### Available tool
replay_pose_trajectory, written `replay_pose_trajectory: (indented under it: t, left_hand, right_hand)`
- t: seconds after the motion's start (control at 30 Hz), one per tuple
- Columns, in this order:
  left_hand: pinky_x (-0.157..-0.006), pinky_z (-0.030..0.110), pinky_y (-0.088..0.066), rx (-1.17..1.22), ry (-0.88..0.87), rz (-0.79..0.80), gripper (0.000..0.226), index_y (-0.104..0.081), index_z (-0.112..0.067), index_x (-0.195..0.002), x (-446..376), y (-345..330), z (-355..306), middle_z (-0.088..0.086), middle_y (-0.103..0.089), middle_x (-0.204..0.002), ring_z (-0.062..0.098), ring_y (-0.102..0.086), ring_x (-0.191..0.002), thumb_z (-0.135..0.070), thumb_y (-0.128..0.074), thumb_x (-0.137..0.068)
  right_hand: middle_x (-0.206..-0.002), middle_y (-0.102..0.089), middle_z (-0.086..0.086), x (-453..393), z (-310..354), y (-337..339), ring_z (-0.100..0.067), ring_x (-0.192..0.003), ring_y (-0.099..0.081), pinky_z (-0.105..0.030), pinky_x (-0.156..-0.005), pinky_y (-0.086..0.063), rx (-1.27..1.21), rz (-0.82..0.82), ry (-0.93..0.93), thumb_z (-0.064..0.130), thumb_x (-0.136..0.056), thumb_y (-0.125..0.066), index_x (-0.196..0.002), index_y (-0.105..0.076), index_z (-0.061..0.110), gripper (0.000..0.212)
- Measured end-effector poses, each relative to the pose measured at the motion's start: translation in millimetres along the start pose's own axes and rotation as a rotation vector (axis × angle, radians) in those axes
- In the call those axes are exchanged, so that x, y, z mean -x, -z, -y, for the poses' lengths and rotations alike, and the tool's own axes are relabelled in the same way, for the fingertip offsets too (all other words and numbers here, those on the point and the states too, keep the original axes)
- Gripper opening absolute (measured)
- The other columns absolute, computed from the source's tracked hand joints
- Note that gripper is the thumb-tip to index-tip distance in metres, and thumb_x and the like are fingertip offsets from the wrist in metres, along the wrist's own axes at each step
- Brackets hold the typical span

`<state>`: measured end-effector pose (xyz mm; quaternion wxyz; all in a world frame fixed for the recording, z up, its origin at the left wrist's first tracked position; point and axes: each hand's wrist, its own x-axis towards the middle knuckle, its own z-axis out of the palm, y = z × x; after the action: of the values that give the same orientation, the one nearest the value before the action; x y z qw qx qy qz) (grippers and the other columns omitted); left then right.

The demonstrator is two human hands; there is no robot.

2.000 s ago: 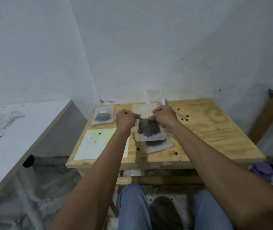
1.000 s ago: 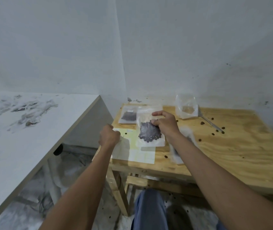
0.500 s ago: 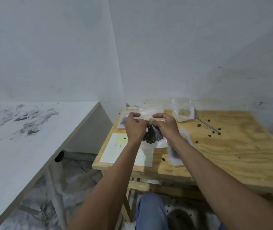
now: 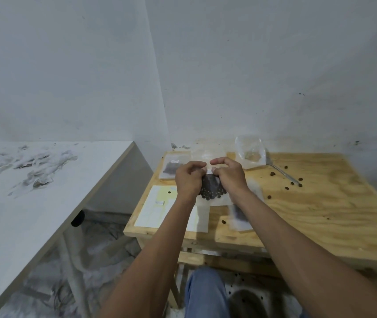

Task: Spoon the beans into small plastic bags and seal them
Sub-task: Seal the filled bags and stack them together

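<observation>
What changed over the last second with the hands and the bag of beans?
The left hand, which was off the bag a second ago, has come back and pinches the top of the bag of beans beside the right hand, which kept its hold. The spoon, open bag and far sealed bag stayed put.

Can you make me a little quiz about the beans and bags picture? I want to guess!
1. True or false: both hands are pinching the top of the bag of beans.
2. Which is closest to the spoon? A) the sheet of paper B) the big clear bag C) the white table
3. Fill in: loose beans lie scattered on the ____ table.

Key:
1. True: the left hand and right hand both grip it.
2. B
3. wooden
</observation>
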<state>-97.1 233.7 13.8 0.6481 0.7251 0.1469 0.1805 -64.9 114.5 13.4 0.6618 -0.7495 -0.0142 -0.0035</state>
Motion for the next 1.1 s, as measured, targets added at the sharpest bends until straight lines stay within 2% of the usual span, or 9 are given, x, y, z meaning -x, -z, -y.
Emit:
replay_pose_trajectory:
  t: [0.1, 0.27, 0.37, 0.47, 0.6, 0.73, 0.83, 0.97, 1.1]
  left_hand:
    - [-0.08, 0.027, -0.055, -0.018, 0.03, 0.006, 0.025, -0.075, -0.009, -0.106, -11, 7, 3, -0.003, -0.069, -0.098, 0.016, -0.065, -0.094, 0.001, -0.056, -0.093]
    - [-0.063, 0.019, -0.047, -0.005, 0.039, 0.08, 0.041, -0.065, -0.014, -0.124, -41, 40, 12, 0.012, -0.061, -0.115, 0.016, -0.06, -0.085, 0.002, -0.063, -0.086]
    - [-0.068, 0.022, -0.048, -0.097, -0.017, 0.062, 0.038, -0.068, -0.013, -0.118, -59, 59, 24, 0.01, -0.064, -0.111, 0.02, -0.063, -0.093, -0.001, -0.074, -0.083]
    - [-0.065, 0.011, -0.05, -0.177, -0.041, -0.018, 0.034, -0.071, -0.007, -0.115, -82, 73, 33, 0.005, -0.067, -0.105, 0.007, -0.065, -0.082, -0.003, -0.079, -0.082]
    - [-0.09, 0.037, -0.057, -0.247, -0.019, -0.109, 0.038, -0.072, -0.004, -0.116, -122, 85, 44, 0.013, -0.072, -0.112, 0.024, -0.071, -0.097, -0.011, -0.083, -0.08]
    - [-0.09, 0.042, -0.059, -0.326, 0.004, -0.123, 0.033, -0.075, -0.006, -0.111, -153, 89, 57, 0.011, -0.075, -0.106, 0.022, -0.072, -0.09, -0.016, -0.082, -0.081]
    - [-0.092, 0.04, -0.057, -0.438, 0.004, -0.092, 0.029, -0.078, -0.007, -0.106, -162, 89, 70, 0.01, -0.076, -0.107, 0.022, -0.071, -0.097, -0.021, -0.082, -0.081]
    - [-0.086, 0.033, -0.055, -0.471, -0.034, -0.101, 0.021, -0.079, -0.01, -0.1, -161, 88, 77, 0.009, -0.075, -0.105, 0.023, -0.07, -0.097, -0.022, -0.079, -0.083]
    - [-0.096, 0.031, -0.045, -0.596, -0.154, -0.188, 0.023, -0.076, -0.018, -0.104, -151, 82, 68, 0.006, -0.059, -0.126, 0.021, -0.055, -0.119, -0.031, -0.076, -0.085]
  right_hand:
    - [-0.102, -0.068, -0.001, -6, -3, -3, -0.017, -0.087, -0.065, -0.027, -0.066, -0.051, 0.129, 0.121, 0.024, 0.008, -0.09, -0.06, -0.108, -0.072, 0.029, 0.03]
    - [-0.119, -0.067, -0.002, -24, -2, -19, -0.021, -0.103, -0.065, -0.027, -0.075, -0.052, 0.173, 0.17, 0.029, 0.001, -0.085, -0.072, -0.117, -0.072, 0.026, 0.042]
    - [-0.122, -0.066, 0.0, -39, -2, -41, -0.02, -0.112, -0.063, -0.026, -0.083, -0.053, 0.119, 0.12, 0.028, 0.001, -0.086, -0.074, -0.124, -0.07, 0.021, 0.043]
    - [-0.124, -0.066, -0.002, -58, -2, -69, -0.017, -0.107, -0.062, -0.019, -0.074, -0.05, 0.123, 0.112, 0.004, 0.003, -0.085, -0.075, -0.127, -0.068, 0.017, 0.044]
    - [-0.127, -0.066, -0.002, -85, -4, -102, -0.018, -0.109, -0.062, -0.027, -0.088, -0.053, 0.232, 0.132, -0.019, 0.005, -0.082, -0.079, -0.123, -0.069, 0.015, 0.043]
    - [-0.127, -0.068, -0.003, -104, -9, -123, -0.019, -0.109, -0.064, -0.025, -0.086, -0.053, 0.306, 0.117, -0.029, 0.004, -0.084, -0.076, -0.125, -0.071, 0.012, 0.042]
    - [-0.123, -0.071, -0.011, -112, -19, -135, -0.028, -0.109, -0.067, -0.039, -0.091, -0.059, 0.507, 0.106, 0.003, 0.01, -0.085, -0.069, -0.113, -0.076, 0.008, 0.029]
    - [-0.139, -0.052, -0.009, -113, -21, -139, -0.032, -0.124, -0.054, -0.037, -0.104, -0.048, 0.709, 0.158, -0.009, 0.028, -0.086, -0.061, -0.118, -0.073, 0.033, 0.034]
    - [-0.142, -0.047, -0.005, -108, -15, -124, -0.028, -0.124, -0.054, -0.037, -0.099, -0.051, 0.668, 0.099, 0.053, 0.028, -0.092, -0.066, -0.13, -0.067, 0.032, 0.038]
